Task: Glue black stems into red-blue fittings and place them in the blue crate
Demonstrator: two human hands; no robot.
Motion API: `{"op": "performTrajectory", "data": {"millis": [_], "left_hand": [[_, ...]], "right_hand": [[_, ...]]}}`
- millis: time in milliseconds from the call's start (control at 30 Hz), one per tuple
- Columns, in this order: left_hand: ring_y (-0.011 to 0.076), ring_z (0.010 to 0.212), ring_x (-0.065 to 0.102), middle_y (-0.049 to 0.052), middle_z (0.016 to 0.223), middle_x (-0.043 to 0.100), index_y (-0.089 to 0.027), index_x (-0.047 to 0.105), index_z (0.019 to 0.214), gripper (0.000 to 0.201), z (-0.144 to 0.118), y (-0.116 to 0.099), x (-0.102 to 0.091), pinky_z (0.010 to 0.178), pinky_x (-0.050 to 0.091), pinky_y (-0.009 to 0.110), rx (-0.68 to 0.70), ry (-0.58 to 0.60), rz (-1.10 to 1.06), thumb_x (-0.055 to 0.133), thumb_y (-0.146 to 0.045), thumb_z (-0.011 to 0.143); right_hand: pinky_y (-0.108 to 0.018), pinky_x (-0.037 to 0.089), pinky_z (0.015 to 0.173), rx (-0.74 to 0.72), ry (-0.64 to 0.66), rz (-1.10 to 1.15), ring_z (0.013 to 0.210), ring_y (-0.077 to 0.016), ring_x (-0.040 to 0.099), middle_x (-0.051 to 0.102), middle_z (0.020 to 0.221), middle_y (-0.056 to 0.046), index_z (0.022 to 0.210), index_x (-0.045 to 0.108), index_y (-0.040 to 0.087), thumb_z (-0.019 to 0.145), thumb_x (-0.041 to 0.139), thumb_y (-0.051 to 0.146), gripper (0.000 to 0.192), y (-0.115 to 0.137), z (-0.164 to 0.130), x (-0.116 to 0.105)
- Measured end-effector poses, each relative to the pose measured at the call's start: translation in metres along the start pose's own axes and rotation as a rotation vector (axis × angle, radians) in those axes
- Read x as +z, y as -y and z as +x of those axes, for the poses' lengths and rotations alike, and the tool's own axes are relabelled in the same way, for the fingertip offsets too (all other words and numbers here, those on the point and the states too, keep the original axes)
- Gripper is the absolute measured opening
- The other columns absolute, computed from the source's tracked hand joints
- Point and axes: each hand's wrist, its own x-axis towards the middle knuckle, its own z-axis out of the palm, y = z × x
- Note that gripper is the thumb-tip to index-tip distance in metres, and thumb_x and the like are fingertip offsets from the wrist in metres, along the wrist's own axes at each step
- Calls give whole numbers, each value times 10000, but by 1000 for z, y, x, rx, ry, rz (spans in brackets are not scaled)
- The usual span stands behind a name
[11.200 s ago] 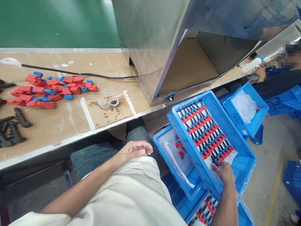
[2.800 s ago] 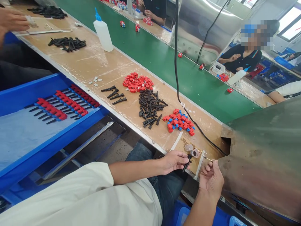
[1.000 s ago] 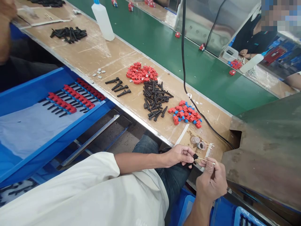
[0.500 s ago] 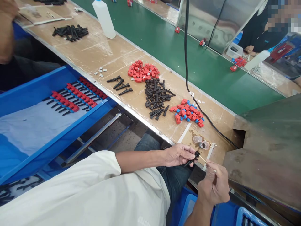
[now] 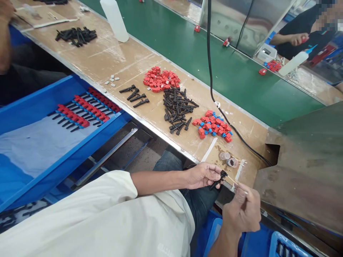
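Change since half a second ago: both my hands have barely shifted; the stick's tip now sits against the top of the black part, and the far co-worker has raised a hand.
Head view, left hand: my left hand is pinched shut on a small black plastic peg-shaped part, held just off the near edge of the surface.
Head view, right hand: my right hand is closed on a thin pale wooden stick, whose far tip touches the top of the black part.
Head view, hands together: they are near each other but not touching, joined only by stick and part.
Head view, cups: two small clear plastic cups stand on a stained patch of the brown board surface, just beyond my hands.
Head view, loose parts: a heap of red and blue plastic blocks lies beside a pile of black plastic pegs; behind them is a heap of plain red blocks.
Head view, left side: a blue plastic tray holds two rows of assembled red, blue and black pieces on a pale sheet.
Head view, beyond: a white squeeze bottle stands by the green conveyor belt; a black cable hangs down onto the surface; a grey metal housing stands at the right.
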Motion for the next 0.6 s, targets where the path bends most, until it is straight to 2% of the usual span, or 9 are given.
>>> {"op": "performTrajectory", "data": {"millis": [100, 200, 300, 367, 500, 600], "left_hand": [[106, 621, 662, 70, 740, 682, -94, 645, 804, 347, 0, -3, -2, 423, 356, 114, -50, 9, -56, 906, -180, 592], [101, 625, 663, 69, 738, 672, -84, 637, 805, 307, 2, -4, -6, 430, 371, 93, -57, 17, -98, 878, -134, 621], [106, 628, 670, 75, 732, 666, -80, 622, 801, 265, 4, -4, -11, 428, 373, 83, -59, 14, -123, 843, -95, 655], [112, 630, 674, 77, 725, 662, -80, 615, 793, 247, 4, -3, -13, 415, 362, 80, -60, 14, -136, 827, -80, 666], [113, 633, 673, 74, 715, 649, -61, 627, 809, 208, 4, -4, -15, 407, 359, 79, -68, 17, -144, 798, -66, 691], [114, 631, 671, 75, 723, 651, -57, 637, 820, 199, 2, -6, -16, 410, 362, 82, -65, 18, -143, 788, -60, 690]], "right_hand": [[-296, 488, 582, 371, -161, 236, 656, -150, 605, 668, 810, -46, 921, 692, 165, 937, 617, 289, 145, -2, 3, 3], [-275, 440, 525, 536, -242, 366, 611, -140, 574, 661, 779, -31, 897, 683, 161, 883, 689, 381, 220, -13, 10, 7], [-276, 447, 555, 571, -196, 225, 637, -146, 586, 676, 821, -50, 936, 693, 147, 880, 668, 452, 311, -35, 16, 10], [-289, 468, 615, 558, -88, 54, 692, -160, 605, 682, 883, -74, 953, 703, 142, 898, 610, 492, 367, -52, 19, 13], [-363, 480, 834, 426, 151, -157, 879, -223, 626, 657, 937, -112, 931, 731, 143, 921, 479, 515, 449, -75, 20, 22], [-407, 459, 886, 395, 234, -233, 916, -255, 600, 620, 951, -131, 1070, 733, 109, 919, 428, 523, 536, -81, 19, 23]]}}
